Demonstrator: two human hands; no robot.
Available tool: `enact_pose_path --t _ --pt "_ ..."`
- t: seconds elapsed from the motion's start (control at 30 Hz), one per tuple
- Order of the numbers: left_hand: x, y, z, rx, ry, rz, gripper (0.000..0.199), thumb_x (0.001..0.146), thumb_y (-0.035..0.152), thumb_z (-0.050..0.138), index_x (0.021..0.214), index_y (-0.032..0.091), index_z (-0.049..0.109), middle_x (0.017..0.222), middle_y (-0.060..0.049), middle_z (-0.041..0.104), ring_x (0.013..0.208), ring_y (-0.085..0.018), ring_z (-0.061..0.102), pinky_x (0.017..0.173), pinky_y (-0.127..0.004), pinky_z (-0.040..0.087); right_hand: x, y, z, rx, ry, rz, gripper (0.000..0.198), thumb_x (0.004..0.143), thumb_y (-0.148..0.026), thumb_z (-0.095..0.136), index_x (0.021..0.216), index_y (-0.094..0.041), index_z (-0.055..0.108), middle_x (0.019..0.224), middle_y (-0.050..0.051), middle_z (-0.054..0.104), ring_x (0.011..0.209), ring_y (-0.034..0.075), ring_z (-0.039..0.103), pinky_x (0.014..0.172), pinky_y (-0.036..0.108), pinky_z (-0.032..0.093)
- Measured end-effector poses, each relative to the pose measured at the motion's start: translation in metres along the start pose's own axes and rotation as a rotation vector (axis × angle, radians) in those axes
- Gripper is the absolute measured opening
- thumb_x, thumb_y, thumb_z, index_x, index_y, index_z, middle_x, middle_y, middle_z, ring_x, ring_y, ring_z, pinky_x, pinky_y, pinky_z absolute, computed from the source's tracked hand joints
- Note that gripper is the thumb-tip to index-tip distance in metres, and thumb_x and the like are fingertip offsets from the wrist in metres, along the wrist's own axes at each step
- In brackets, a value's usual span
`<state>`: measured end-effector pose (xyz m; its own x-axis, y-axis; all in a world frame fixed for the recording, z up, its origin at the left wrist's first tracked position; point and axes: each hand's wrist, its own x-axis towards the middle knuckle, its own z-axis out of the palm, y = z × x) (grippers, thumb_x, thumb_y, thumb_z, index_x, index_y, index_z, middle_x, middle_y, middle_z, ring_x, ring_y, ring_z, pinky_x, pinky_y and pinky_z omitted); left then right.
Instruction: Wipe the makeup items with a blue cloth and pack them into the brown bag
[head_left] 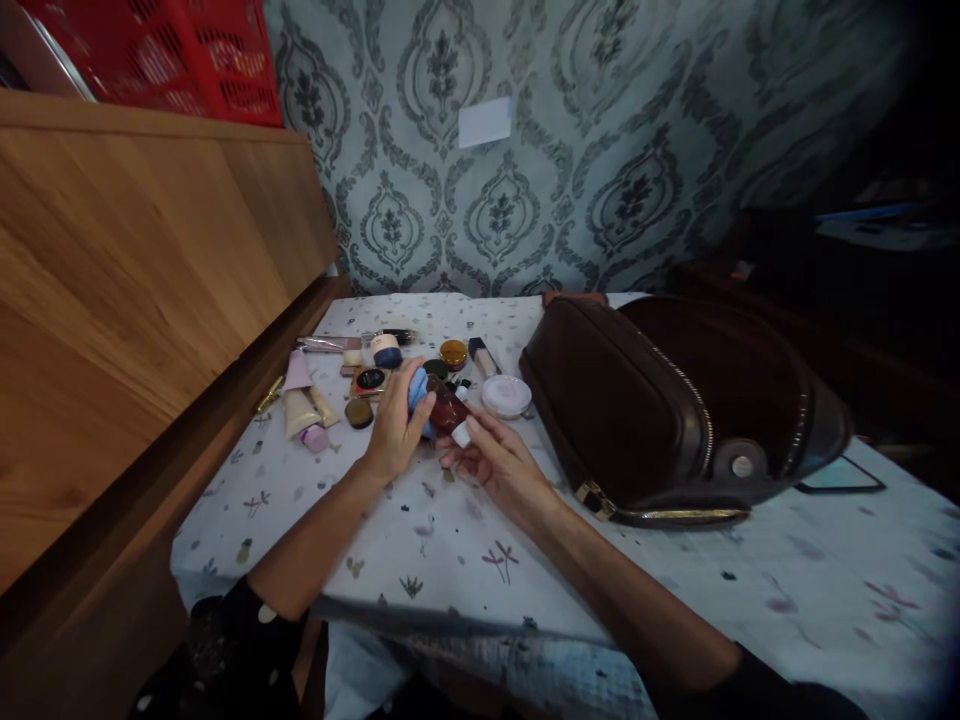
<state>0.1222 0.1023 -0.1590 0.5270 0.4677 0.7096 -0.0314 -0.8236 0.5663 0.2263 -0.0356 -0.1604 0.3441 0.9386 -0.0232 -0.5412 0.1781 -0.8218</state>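
Note:
Between my hands, above the table, is a reddish-brown bottle [445,404], tilted with its white cap [461,434] toward me on the right. My left hand [397,425] is closed around a light blue cloth [418,388] pressed against the bottle's far end. With thumb and fingers, my right hand [506,465] grips the capped end. Just beyond the bottle lie a round white compact [506,396], a jar with an amber lid [453,353] and a tube with a dark cap [484,357]. Small dark items beside the bottle are partly hidden.
Left of my hands are a navy-and-cream jar [386,349], a small brown round pot [358,413] and several tubes [300,412]. A large dark brown bag [630,400] lies on the right, a phone [844,476] beyond it. A wooden cabinet [150,220] borders the left.

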Motion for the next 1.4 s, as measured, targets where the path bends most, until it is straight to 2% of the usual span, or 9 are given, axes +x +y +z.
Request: enact_pose_path --t 0.17,0.4,0.5,0.63,0.77,0.87,1.03,1.23,1.4 --pt "-0.003 0.011 -0.001 0.115 -0.01 0.173 0.047 0.106 0.029 0.033 0.152 0.022 0.037 0.15 -0.014 0.048 0.142 -0.025 0.041 0.119 -0.047 0.033 -0.001 -0.003 0.003 -0.061 -0.043 0.001 0.063 0.07 -0.044 0.085 0.12 -0.017 0.059 0.078 0.002 0.071 0.061 0.012 0.065 0.051 0.021 0.042" --pt "-0.008 0.032 0.01 0.261 -0.158 0.497 0.045 0.101 0.018 0.039 0.145 0.016 0.047 0.141 -0.015 0.058 0.142 -0.027 0.043 0.113 -0.047 0.044 0.0 -0.003 0.001 0.009 0.049 -0.036 0.036 0.074 -0.048 0.078 0.082 -0.018 0.06 0.057 -0.004 0.058 0.046 0.008 0.053 0.041 0.017 0.031" --pt "-0.001 0.024 0.007 0.274 -0.107 0.425 0.039 0.102 0.022 0.041 0.139 0.018 0.053 0.136 -0.013 0.062 0.138 -0.026 0.048 0.113 -0.047 0.043 0.002 -0.005 0.0 0.007 0.034 0.013 0.04 0.071 -0.051 0.079 0.077 -0.017 0.057 0.058 -0.003 0.06 0.04 0.006 0.046 0.036 0.016 0.022" --pt "0.009 0.01 -0.001 0.108 0.011 0.149 0.036 0.103 0.031 0.041 0.13 0.017 0.06 0.131 -0.015 0.063 0.13 -0.025 0.054 0.113 -0.043 0.041 0.005 -0.006 -0.004 0.097 -0.038 0.126 0.037 0.075 -0.048 0.077 0.08 -0.017 0.057 0.056 -0.004 0.058 0.036 0.003 0.038 0.032 0.014 0.018" --pt "0.013 0.001 -0.004 -0.322 -0.061 -0.154 0.037 0.101 0.042 0.046 0.127 0.021 0.06 0.126 -0.01 0.066 0.12 -0.024 0.06 0.107 -0.038 0.044 0.007 -0.007 -0.01 0.254 -0.13 0.227 0.027 0.086 -0.038 0.069 0.079 -0.016 0.055 0.059 -0.003 0.059 0.037 0.002 0.037 0.031 0.01 0.021" --pt "0.014 -0.002 -0.007 -0.486 -0.127 -0.262 0.039 0.096 0.047 0.054 0.125 0.022 0.062 0.123 -0.009 0.066 0.118 -0.025 0.06 0.105 -0.037 0.045 0.007 -0.008 -0.014 0.359 -0.165 0.266 0.02 0.093 -0.031 0.062 0.083 -0.016 0.055 0.061 -0.002 0.061 0.037 0.002 0.037 0.031 0.008 0.024" --pt "0.012 0.004 -0.013 -0.41 -0.188 -0.201 0.041 0.093 0.048 0.058 0.127 0.024 0.06 0.127 -0.008 0.061 0.118 -0.025 0.057 0.108 -0.038 0.04 0.009 -0.007 -0.018 0.382 -0.242 0.27 0.021 0.095 -0.03 0.06 0.081 -0.015 0.056 0.062 0.0 0.064 0.037 0.002 0.039 0.032 0.007 0.03" --pt "0.005 0.005 -0.005 -0.081 -0.179 0.016 0.08 0.075 0.059 0.077 0.139 0.023 0.046 0.133 -0.014 0.052 0.125 -0.031 0.051 0.107 -0.044 0.041 0.009 -0.003 -0.018 0.371 -0.23 0.237 0.022 0.089 -0.034 0.069 0.082 -0.014 0.062 0.063 0.002 0.066 0.038 0.002 0.037 0.034 0.007 0.03" --pt "0.004 0.004 0.001 -0.039 -0.027 -0.028 0.045 0.093 0.052 0.059 0.124 0.019 0.055 0.117 -0.011 0.062 0.109 -0.024 0.06 0.097 -0.037 0.046 0.009 -0.001 -0.015 0.326 -0.239 0.32 0.027 0.086 -0.04 0.07 0.082 -0.013 0.064 0.063 0.002 0.066 0.038 0.004 0.04 0.033 0.011 0.029"
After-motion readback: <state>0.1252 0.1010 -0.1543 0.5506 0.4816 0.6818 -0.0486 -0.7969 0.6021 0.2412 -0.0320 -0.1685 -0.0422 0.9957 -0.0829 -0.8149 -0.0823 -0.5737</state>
